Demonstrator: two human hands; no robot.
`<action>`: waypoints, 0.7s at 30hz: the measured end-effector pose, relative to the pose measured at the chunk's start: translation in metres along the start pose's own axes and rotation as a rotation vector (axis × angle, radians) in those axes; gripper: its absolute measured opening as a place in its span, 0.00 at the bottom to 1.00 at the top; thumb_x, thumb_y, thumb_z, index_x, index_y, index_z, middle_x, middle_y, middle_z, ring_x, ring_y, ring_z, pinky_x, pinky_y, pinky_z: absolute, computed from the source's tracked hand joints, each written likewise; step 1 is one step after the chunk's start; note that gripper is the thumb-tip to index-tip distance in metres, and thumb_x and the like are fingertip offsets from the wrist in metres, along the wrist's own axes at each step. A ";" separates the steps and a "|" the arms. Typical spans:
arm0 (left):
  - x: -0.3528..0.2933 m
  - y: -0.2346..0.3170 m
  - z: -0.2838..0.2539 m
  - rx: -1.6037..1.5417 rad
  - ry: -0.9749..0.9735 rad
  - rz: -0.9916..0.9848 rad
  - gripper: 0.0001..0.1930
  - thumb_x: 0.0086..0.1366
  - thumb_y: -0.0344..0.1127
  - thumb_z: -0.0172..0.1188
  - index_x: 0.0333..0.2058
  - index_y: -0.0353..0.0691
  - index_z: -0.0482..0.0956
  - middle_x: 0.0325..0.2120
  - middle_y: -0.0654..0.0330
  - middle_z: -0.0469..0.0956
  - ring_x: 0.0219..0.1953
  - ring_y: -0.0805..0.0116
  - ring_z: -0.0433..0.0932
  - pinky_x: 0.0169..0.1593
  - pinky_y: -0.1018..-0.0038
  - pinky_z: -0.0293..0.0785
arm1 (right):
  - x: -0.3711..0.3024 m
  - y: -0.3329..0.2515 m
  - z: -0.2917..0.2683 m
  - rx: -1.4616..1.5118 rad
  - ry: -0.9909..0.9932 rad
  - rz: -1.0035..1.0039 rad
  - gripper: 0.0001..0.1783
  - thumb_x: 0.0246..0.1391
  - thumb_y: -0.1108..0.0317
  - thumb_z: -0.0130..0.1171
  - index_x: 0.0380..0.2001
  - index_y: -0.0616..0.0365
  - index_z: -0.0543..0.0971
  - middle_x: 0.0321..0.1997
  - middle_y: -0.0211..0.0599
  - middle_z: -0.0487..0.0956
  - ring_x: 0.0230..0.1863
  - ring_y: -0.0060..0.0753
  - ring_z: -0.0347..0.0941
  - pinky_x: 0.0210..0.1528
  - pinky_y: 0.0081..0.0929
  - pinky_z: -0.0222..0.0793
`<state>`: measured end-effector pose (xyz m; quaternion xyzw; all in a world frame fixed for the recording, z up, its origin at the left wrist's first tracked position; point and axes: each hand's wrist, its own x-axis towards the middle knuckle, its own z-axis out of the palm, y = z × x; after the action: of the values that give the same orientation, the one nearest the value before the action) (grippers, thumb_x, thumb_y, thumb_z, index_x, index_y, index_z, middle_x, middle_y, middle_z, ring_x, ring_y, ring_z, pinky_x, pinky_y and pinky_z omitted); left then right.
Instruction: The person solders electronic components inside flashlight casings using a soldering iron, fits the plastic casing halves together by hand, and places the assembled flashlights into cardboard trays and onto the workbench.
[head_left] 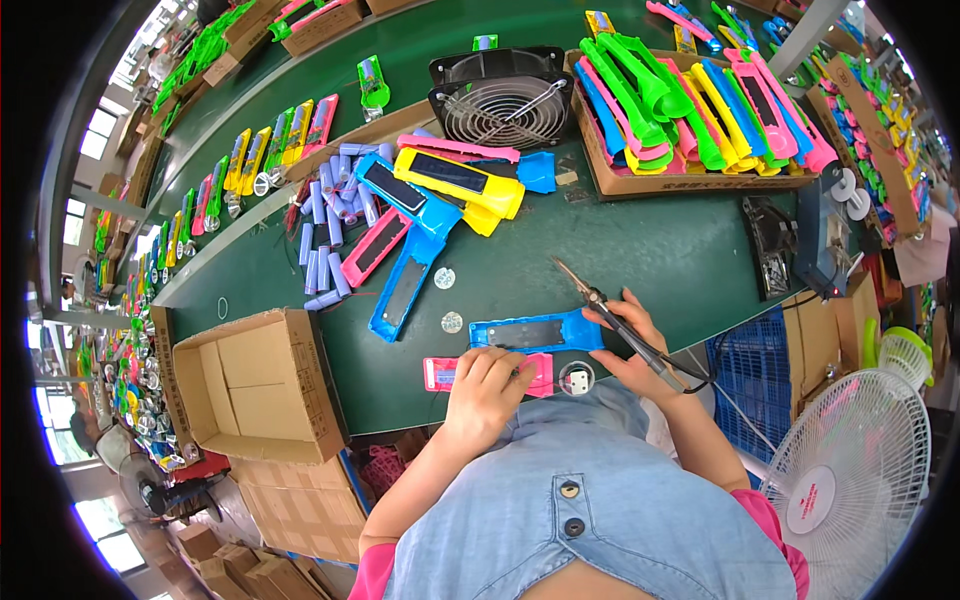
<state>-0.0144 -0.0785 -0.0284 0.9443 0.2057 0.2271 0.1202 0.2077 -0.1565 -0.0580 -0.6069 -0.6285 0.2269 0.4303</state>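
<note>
At the table's near edge my left hand [484, 395] is closed over a pink flashlight casing [541, 376], fingers bent on its middle. A purple battery cell [444, 377] shows in its left end. A round lamp head [577, 379] with a white piece inside sits at its right end. My right hand [640, 350] is closed around a soldering iron [632, 338], its tip pointing up and left. Just beyond the pink casing lies a blue casing shell [583, 332] with a dark panel; the fingers of my right hand are at its right end. What lies under my left fingertips is hidden.
Loose blue, yellow and pink shells [420, 210] are piled beside purple cells [335, 200]. Behind stands a black fan [500, 100]; a carton [690, 183] of casings is at back right. An open cardboard box [300, 390] stands left, a white fan [850, 470] right.
</note>
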 end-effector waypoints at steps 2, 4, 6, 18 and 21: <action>-0.001 -0.001 0.008 -0.066 0.053 -0.011 0.12 0.43 0.27 0.55 0.30 0.35 0.75 0.32 0.58 0.72 0.36 0.64 0.71 0.42 0.67 0.65 | 0.000 0.001 0.002 0.029 0.014 -0.006 0.30 0.36 0.73 0.65 0.45 0.57 0.65 0.46 0.37 0.73 0.49 0.40 0.68 0.62 0.44 0.48; 0.007 -0.002 0.014 -0.132 0.129 -0.080 0.10 0.42 0.25 0.55 0.28 0.36 0.75 0.27 0.59 0.72 0.31 0.64 0.71 0.39 0.69 0.65 | 0.004 0.002 0.004 0.055 0.028 -0.014 0.30 0.36 0.74 0.64 0.46 0.57 0.66 0.47 0.37 0.72 0.49 0.40 0.68 0.62 0.43 0.50; 0.013 -0.001 0.013 -0.137 0.126 -0.139 0.10 0.42 0.25 0.55 0.27 0.37 0.76 0.25 0.59 0.72 0.30 0.63 0.71 0.37 0.69 0.65 | 0.009 0.000 0.009 0.119 0.018 -0.011 0.30 0.35 0.73 0.65 0.46 0.58 0.66 0.47 0.37 0.72 0.49 0.40 0.68 0.61 0.41 0.53; 0.031 -0.018 0.014 -0.140 -0.091 -0.438 0.02 0.47 0.25 0.56 0.22 0.38 0.77 0.19 0.55 0.72 0.23 0.56 0.73 0.28 0.66 0.69 | 0.027 -0.017 -0.030 0.021 0.102 -0.324 0.11 0.39 0.77 0.63 0.28 0.62 0.73 0.26 0.37 0.76 0.27 0.36 0.76 0.43 0.40 0.71; 0.034 -0.019 0.014 -0.113 -0.110 -0.416 0.02 0.47 0.26 0.56 0.21 0.38 0.77 0.19 0.54 0.72 0.22 0.56 0.74 0.27 0.66 0.69 | 0.013 -0.008 -0.016 0.583 0.263 0.232 0.09 0.39 0.79 0.63 0.26 0.65 0.73 0.28 0.36 0.76 0.28 0.28 0.76 0.35 0.28 0.74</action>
<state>0.0141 -0.0488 -0.0337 0.8841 0.3763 0.1567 0.2285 0.2175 -0.1488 -0.0395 -0.5499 -0.4028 0.3643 0.6345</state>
